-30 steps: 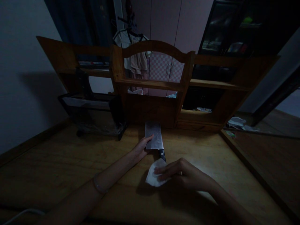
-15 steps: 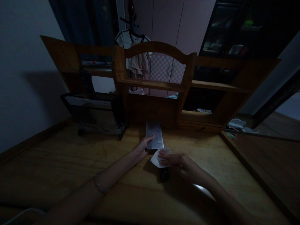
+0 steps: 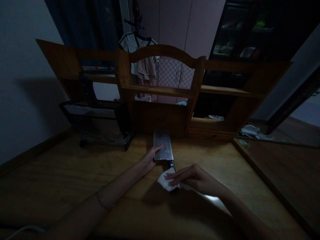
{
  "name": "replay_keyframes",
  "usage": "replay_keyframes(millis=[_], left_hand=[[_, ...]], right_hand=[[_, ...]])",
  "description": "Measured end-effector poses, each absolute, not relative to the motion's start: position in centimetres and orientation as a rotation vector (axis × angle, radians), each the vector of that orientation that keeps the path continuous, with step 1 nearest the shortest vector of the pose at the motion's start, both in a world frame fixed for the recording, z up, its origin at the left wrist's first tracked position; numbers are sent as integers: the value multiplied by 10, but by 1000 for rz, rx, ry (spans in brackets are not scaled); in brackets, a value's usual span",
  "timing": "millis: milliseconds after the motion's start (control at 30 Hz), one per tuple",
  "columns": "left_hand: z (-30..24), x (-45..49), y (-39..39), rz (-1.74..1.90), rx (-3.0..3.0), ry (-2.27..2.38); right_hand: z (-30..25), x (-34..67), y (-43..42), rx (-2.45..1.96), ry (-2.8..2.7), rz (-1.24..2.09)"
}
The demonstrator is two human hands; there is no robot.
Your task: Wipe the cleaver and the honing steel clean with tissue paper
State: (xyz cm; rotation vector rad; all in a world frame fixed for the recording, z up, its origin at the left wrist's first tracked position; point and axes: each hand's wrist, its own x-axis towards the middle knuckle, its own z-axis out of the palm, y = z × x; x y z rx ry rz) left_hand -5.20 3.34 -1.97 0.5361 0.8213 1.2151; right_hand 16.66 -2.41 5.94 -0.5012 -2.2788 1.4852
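A cleaver (image 3: 163,143) with a broad metal blade and a black handle points away from me over the wooden desk. My left hand (image 3: 150,159) grips the blade by its left edge, the thumb lying on the flat face. My right hand (image 3: 191,176) pinches a white tissue (image 3: 166,181) and presses it against the cleaver's handle. The tissue covers much of the handle; its black upper part with a rivet shows just below the blade.
A wooden shelf unit (image 3: 160,88) stands at the desk's (image 3: 112,173) far edge. A black-framed rack (image 3: 100,120) sits at the back left. A white cable (image 3: 27,228) lies at the lower left. White crumpled material (image 3: 252,130) lies beyond the right edge.
My right hand has moved the tissue down the handle, away from the blade, uncovering the handle's upper part. My left hand still holds the blade. The view has shifted slightly.
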Motion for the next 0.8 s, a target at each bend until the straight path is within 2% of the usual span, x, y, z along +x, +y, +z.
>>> replay_keyframes(millis=[133, 267, 367, 633, 800], left_hand=[[-26, -54, 37, 1189, 547, 815], [-31, -56, 39, 1173, 557, 789], [-31, -56, 38, 1177, 559, 802], [-13, -50, 32, 1207, 543, 827], [-14, -51, 32, 1197, 531, 820]], right_hand=[[52, 167, -17, -619, -2267, 1075], [47, 165, -18, -635, -2410, 963], [49, 165, -20, -576, -2461, 1034], [56, 168, -25, -393, -2427, 1470], [61, 168, -27, -386, -2414, 1576]])
